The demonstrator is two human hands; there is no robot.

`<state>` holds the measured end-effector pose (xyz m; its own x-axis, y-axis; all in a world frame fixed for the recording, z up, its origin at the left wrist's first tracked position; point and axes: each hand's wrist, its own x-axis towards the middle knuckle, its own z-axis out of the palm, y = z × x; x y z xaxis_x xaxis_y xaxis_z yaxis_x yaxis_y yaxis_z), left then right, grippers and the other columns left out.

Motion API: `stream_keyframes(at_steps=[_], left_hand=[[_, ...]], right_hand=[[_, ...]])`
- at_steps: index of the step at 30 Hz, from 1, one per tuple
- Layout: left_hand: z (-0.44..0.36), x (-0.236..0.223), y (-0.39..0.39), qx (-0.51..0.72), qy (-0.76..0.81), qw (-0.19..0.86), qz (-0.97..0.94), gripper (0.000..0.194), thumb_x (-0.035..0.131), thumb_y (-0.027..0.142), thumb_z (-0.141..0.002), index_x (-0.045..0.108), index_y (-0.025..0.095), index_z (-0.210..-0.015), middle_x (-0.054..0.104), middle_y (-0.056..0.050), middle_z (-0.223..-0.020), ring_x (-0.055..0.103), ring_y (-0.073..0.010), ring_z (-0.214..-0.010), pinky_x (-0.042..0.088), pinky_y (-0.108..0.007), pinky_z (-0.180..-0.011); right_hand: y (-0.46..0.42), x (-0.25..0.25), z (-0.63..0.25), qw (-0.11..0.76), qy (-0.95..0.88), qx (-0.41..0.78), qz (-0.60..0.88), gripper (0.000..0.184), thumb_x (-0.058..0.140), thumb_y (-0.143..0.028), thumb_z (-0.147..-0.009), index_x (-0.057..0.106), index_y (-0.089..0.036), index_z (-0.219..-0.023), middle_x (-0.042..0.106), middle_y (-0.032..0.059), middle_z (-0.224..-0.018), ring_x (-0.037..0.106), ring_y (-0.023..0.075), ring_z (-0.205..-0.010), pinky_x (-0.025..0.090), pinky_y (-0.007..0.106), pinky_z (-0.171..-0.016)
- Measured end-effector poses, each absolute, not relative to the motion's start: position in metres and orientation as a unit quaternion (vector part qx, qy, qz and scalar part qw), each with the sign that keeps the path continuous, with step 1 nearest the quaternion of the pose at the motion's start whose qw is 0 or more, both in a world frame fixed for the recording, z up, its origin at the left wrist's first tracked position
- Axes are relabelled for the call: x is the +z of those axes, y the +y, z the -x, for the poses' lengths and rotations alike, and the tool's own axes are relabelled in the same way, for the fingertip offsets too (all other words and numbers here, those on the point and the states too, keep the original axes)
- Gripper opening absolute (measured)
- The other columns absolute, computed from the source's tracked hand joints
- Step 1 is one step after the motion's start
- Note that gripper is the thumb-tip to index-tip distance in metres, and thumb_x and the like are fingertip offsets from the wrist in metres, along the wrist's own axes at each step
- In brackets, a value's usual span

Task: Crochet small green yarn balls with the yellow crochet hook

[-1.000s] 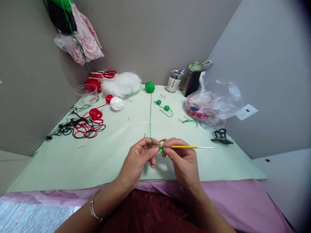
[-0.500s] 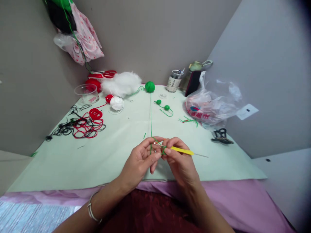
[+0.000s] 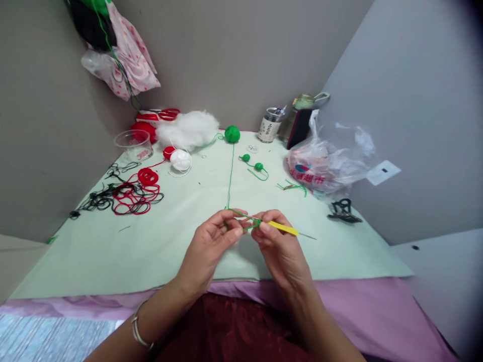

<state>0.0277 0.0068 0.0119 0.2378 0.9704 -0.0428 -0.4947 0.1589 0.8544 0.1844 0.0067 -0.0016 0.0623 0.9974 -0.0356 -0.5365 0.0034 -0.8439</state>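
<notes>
My right hand pinches a crochet hook with a yellow handle, its metal shaft pointing left toward my other fingers. Green yarn loops at the hook and stretches between both hands. Around the fingers of my left hand the yarn is draped, with thumb and fingertips closed on it. From there a strand runs up the table to a green yarn ball. Exactly how the yarn sits on the hook tip is too small to tell.
Tangled black and red yarn lies at left, near a plastic cup, white stuffing and a white yarn ball. Two small green balls lie beyond my hands. A plastic bag and a black hair clip are at right.
My left hand has shifted slightly left and up, away from the right, drawing the green yarn out between them. The right hand and hook have risen a little.
</notes>
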Motion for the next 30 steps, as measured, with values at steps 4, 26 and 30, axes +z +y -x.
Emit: stream_keyframes(at_steps=[4, 26, 30], left_hand=[[-0.032, 0.017, 0.008, 0.539, 0.309, 0.732, -0.279, 0.021, 0.086, 0.018, -0.084, 0.081, 0.018, -0.105, 0.069, 0.001, -0.084, 0.071, -0.0134, -0.091, 0.057, -0.021, -0.084], [-0.032, 0.007, 0.006, 0.557, 0.327, 0.659, -0.385, 0.036, 0.088, 0.019, -0.083, 0.077, 0.027, -0.116, 0.069, 0.005, -0.086, 0.067, -0.0093, -0.086, 0.054, -0.020, -0.086], [-0.031, 0.008, 0.006, 0.548, 0.327, 0.679, -0.362, 0.034, 0.086, 0.022, -0.085, 0.078, 0.024, -0.117, 0.070, 0.004, -0.083, 0.067, -0.0100, -0.083, 0.054, -0.022, -0.086]], right_hand=[[0.005, -0.001, -0.179, 0.645, -0.321, 0.591, 0.363, 0.027, 0.096, -0.031, -0.068, 0.072, -0.023, -0.077, 0.068, -0.0027, -0.075, 0.058, 0.0103, -0.064, 0.049, 0.023, -0.060], [-0.004, -0.015, -0.170, 0.687, -0.471, 0.423, 0.357, 0.012, 0.083, -0.017, -0.087, 0.079, -0.028, -0.088, 0.075, -0.0020, -0.088, 0.070, 0.0134, -0.088, 0.056, 0.024, -0.078], [-0.007, -0.013, -0.171, 0.670, -0.499, 0.428, 0.345, 0.008, 0.076, -0.020, -0.094, 0.079, -0.027, -0.096, 0.074, -0.0002, -0.094, 0.071, 0.0144, -0.088, 0.058, 0.027, -0.080]])
